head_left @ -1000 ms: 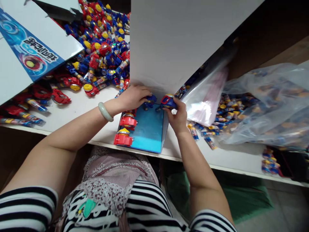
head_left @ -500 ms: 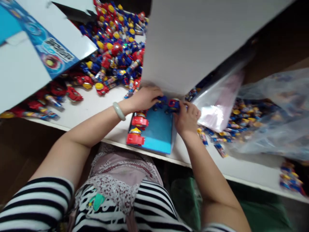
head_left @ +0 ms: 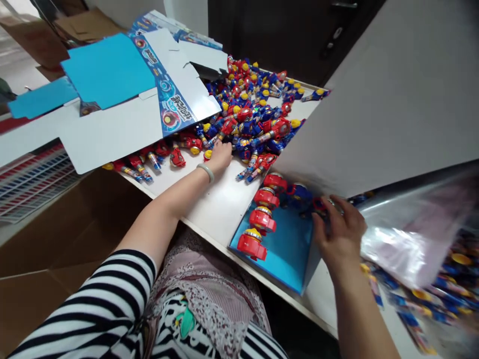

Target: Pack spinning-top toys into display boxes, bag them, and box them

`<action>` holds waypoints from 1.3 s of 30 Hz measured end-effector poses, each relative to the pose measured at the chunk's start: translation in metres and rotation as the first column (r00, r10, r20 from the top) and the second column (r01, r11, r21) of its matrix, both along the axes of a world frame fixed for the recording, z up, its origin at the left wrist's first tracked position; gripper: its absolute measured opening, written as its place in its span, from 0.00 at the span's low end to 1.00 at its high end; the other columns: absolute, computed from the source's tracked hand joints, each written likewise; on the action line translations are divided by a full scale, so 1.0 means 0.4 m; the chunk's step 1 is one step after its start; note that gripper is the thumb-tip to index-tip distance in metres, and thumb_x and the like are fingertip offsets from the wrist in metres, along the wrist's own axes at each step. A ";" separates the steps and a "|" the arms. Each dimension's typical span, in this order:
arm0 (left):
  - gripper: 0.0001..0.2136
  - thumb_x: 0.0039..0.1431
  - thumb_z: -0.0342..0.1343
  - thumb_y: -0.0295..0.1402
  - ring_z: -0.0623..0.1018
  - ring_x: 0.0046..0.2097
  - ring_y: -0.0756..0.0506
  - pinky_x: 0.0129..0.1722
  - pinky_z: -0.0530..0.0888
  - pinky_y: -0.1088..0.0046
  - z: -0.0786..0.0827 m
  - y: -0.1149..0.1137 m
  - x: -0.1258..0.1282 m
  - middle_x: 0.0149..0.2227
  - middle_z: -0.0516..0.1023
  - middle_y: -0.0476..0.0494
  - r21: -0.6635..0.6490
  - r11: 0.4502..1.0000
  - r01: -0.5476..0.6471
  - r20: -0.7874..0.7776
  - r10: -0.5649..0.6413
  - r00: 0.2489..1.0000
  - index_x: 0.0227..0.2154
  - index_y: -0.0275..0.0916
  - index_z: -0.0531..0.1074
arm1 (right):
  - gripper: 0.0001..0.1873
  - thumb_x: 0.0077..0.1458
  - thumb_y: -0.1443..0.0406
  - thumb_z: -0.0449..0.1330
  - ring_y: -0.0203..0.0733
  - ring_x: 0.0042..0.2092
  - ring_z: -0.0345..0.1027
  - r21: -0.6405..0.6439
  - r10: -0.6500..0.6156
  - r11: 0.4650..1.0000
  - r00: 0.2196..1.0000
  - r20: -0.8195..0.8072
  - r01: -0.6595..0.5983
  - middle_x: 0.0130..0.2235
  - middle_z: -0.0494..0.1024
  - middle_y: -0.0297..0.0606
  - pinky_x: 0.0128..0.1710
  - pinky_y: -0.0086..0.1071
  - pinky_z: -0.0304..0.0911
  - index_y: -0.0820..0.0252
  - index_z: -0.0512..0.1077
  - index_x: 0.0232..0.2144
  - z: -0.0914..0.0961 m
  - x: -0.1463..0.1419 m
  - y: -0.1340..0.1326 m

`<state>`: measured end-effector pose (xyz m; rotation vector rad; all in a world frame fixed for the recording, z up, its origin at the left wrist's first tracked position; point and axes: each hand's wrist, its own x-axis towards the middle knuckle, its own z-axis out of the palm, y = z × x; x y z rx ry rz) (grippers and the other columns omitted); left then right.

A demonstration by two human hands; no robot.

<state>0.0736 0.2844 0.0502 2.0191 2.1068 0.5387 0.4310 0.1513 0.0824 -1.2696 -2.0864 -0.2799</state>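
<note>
A blue open box point(head_left: 288, 249) lies at the table's near edge, its white lid point(head_left: 392, 114) standing up. Several red toys point(head_left: 262, 219) line its left side. A blue toy point(head_left: 299, 195) sits at the back of the box. My right hand point(head_left: 337, 229) rests at the box's right side next to that blue toy, fingers curled and blurred. My left hand point(head_left: 220, 152) reaches far left to the edge of a big pile of red and blue toys point(head_left: 250, 109), fingers spread on them. A pale bangle point(head_left: 206, 172) is on that wrist.
Flat unfolded white and blue cartons point(head_left: 112, 94) lie at the left over the table. A clear plastic bag point(head_left: 415, 239) with more small toys lies at the right. Brown cardboard point(head_left: 56, 249) stands below the table at the left.
My left hand has left the box and moved out to the toy pile. The right hand stays at the box. The camera has swung left and up.
</note>
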 end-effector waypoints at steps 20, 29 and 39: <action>0.19 0.66 0.50 0.33 0.78 0.49 0.42 0.48 0.76 0.64 0.197 -0.349 0.249 0.50 0.74 0.38 0.600 0.613 0.513 0.189 -0.732 0.654 0.58 0.42 0.56 | 0.35 0.67 0.51 0.50 0.52 0.60 0.69 -0.166 0.134 0.956 0.863 -0.488 -0.242 0.65 0.62 0.44 0.49 0.47 0.76 0.39 0.39 0.70 0.222 -0.194 -0.019; 0.22 0.64 0.51 0.55 0.78 0.47 0.45 0.48 0.78 0.59 0.030 -0.189 -0.026 0.45 0.78 0.46 0.486 0.873 0.048 0.382 -0.261 0.887 0.49 0.42 0.66 | 0.32 0.61 0.57 0.57 0.51 0.57 0.70 -0.226 -0.008 0.967 0.876 -0.482 -0.115 0.60 0.68 0.47 0.56 0.49 0.70 0.50 0.55 0.65 -0.005 -0.031 -0.086; 0.26 0.56 0.60 0.30 0.68 0.62 0.34 0.66 0.65 0.52 -0.134 -0.135 -0.157 0.58 0.68 0.32 0.114 0.987 -0.116 0.311 0.076 0.947 0.58 0.37 0.64 | 0.28 0.62 0.59 0.57 0.50 0.57 0.73 -0.531 0.053 0.810 0.932 -0.358 -0.250 0.60 0.73 0.43 0.57 0.47 0.70 0.50 0.61 0.63 -0.070 -0.048 -0.075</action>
